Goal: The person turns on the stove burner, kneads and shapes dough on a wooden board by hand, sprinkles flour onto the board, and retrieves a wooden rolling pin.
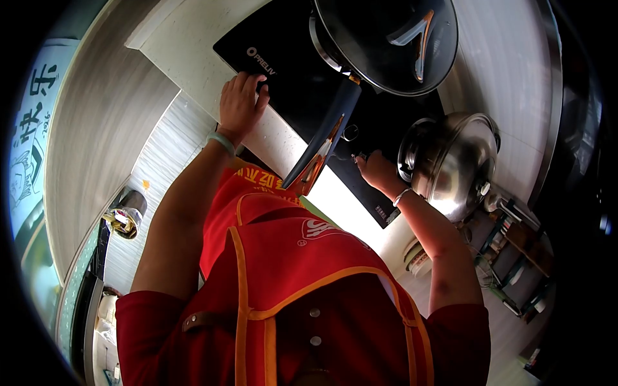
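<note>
Main risk, my read: long pan handle pokes out between the hands, past the counter edge toward the apron; a body or forearm bump could swing the pan. Left hand curled at the cooktop's front edge by a dark bit, can't tell if it grips. Right hand has thumb and finger pinched on a small shiny part, detail too small to read; if its wrist drifts outward, it meets the steel pot, a burn if that's hot. Heat state not visible. Cooktop sits under and ahead of both hands: flat, black, glossy, white lettering just beyond left hand. Pan farther out, between them, clear lid on, dark grip with orange trim
</note>
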A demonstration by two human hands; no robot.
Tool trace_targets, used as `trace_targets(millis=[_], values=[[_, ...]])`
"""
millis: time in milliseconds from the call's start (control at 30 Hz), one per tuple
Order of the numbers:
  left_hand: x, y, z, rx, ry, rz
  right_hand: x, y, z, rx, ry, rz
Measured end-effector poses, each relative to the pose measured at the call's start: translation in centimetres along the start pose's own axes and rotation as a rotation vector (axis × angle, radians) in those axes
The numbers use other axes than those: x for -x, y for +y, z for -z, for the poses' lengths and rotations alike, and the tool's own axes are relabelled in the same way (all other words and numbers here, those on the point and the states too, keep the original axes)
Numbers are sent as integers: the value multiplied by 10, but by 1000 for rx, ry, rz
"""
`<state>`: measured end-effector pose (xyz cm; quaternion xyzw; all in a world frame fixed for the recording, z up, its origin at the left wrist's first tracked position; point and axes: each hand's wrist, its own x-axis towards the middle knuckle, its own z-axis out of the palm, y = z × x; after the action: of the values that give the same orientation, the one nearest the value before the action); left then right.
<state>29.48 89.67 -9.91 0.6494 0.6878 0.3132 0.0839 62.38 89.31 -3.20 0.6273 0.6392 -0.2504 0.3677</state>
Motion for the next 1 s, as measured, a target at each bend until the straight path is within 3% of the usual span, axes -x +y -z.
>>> trace_targets(millis=[167, 1000], values=[[0, 1, 2, 10, -57, 55, 4, -6, 9, 13, -63, -22], [0, -10, -8, 78, 67, -46, 4, -1, 7, 189, 79, 166]])
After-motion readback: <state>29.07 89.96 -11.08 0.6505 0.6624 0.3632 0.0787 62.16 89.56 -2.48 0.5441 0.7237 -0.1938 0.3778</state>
